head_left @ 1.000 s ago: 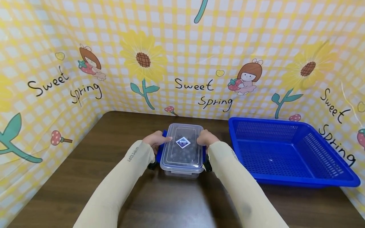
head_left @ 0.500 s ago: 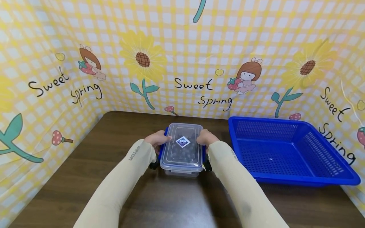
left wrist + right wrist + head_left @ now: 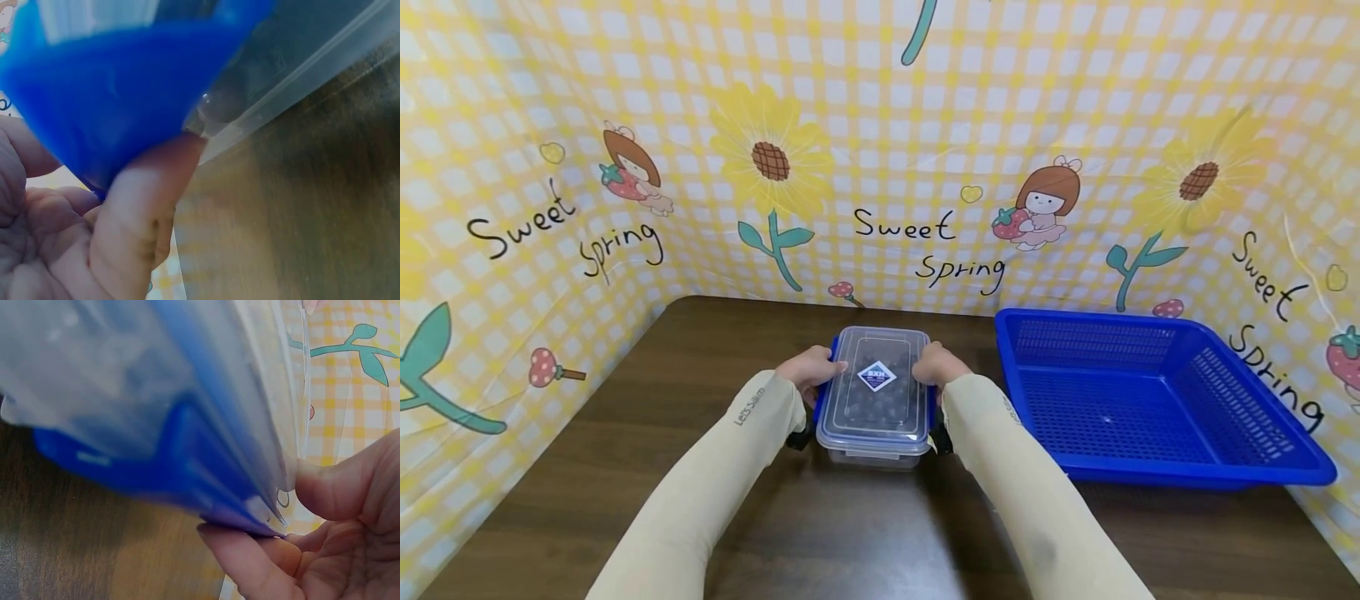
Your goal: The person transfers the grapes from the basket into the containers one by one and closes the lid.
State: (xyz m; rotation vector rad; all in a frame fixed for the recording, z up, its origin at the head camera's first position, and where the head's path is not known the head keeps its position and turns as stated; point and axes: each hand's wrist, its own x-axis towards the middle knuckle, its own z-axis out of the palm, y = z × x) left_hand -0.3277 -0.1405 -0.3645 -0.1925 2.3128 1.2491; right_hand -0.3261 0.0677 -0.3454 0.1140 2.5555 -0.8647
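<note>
A clear lidded plastic food container [image 3: 880,425] with a diamond-shaped label stands on the brown table, dark round pieces showing through its lid. My left hand [image 3: 808,367] grips its left side, the thumb over the lid's edge. In the left wrist view, the fingers [image 3: 147,200] are against a blue latch [image 3: 119,106] that sticks out from the wall. On the other side, my right hand [image 3: 942,365] holds the container with its thumb at the lid. A second blue latch [image 3: 187,462] angles outward there, and fingers [image 3: 250,562] touch its lower edge.
A blue perforated plastic basket [image 3: 1120,400] stands to the right, close to the right forearm. Behind the table [image 3: 587,467] and along its sides hangs a yellow checked cloth [image 3: 880,150] with printed flowers.
The head view has shifted slightly. Both hands keep their hold on the container, and it stays in place on the table.
</note>
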